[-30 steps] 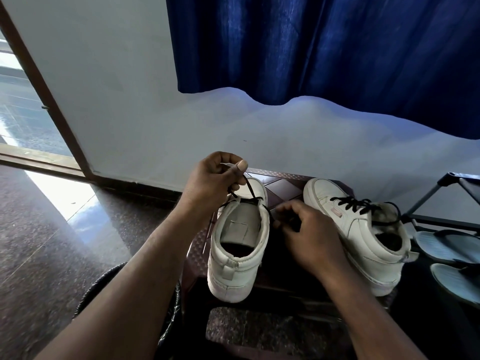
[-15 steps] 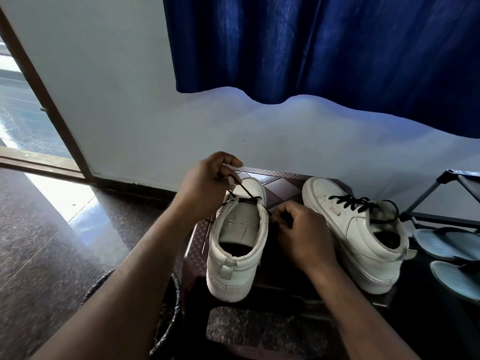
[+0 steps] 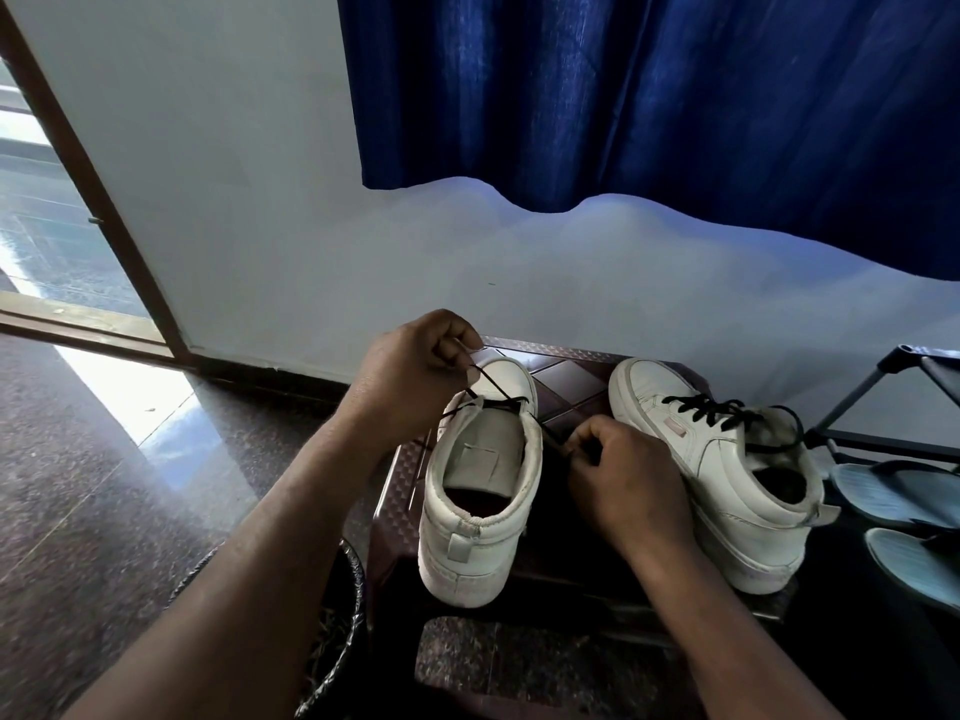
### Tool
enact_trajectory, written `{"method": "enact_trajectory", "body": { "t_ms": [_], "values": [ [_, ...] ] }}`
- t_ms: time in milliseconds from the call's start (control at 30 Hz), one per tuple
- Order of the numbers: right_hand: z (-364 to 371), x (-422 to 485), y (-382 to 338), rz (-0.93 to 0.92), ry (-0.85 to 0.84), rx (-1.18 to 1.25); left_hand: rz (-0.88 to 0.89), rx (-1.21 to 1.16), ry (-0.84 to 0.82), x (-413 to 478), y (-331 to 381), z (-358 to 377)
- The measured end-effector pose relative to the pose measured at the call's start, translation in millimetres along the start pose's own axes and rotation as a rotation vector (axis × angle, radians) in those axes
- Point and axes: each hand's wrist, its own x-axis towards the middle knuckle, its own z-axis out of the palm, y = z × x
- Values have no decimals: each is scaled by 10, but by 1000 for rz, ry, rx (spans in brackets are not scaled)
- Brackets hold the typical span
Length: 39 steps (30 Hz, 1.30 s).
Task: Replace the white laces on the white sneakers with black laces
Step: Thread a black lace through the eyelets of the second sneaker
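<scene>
Pinching black lace end w/ L hand above near sneaker toe, other end w/ R hand beside it; hands apart. Sitting on brown stool by 2nd sneaker, laced black.

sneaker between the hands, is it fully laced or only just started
Only just started: the black lace crosses only near the toe, the tongue is bare, and the left hand and right hand each pinch an end.
</scene>
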Motion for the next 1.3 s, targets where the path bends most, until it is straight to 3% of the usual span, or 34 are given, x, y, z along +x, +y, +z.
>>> {"method": "enact_trajectory", "body": {
  "t_ms": [167, 300, 400, 533, 700, 800, 967, 1033, 1133, 1300],
  "values": [
    [-20, -36, -10, 3, -33, -77, -11, -104, -53, 8, 2, 12],
    [13, 13, -22, -121, -46, 244, -33, -169, -60, 38, 0, 31],
    [40, 41, -104, -78, -59, 453, -24, -170, -64, 18, 29, 46],
    [111, 84, -119, 8, -50, 542, -29, -121, -46, -1, 45, 75],
    [73, 116, -51, 97, -139, 404, -39, -94, -51, -6, 45, 77],
    [0, 95, -45, 104, -97, 232, -55, -106, -89, -8, 30, 73],
    [-53, 98, -64, 120, -109, 232, -99, -161, -127, -19, 52, 60],
    [-39, 107, -72, 115, -111, 348, -120, -175, -129, -32, 48, 45],
    [15, 120, -138, 155, -175, 714, -130, -206, -117, -35, 18, 21],
    [121, 170, -177, 122, -166, 703, -115, -142, -93, -28, -45, 18]
  ]
}}
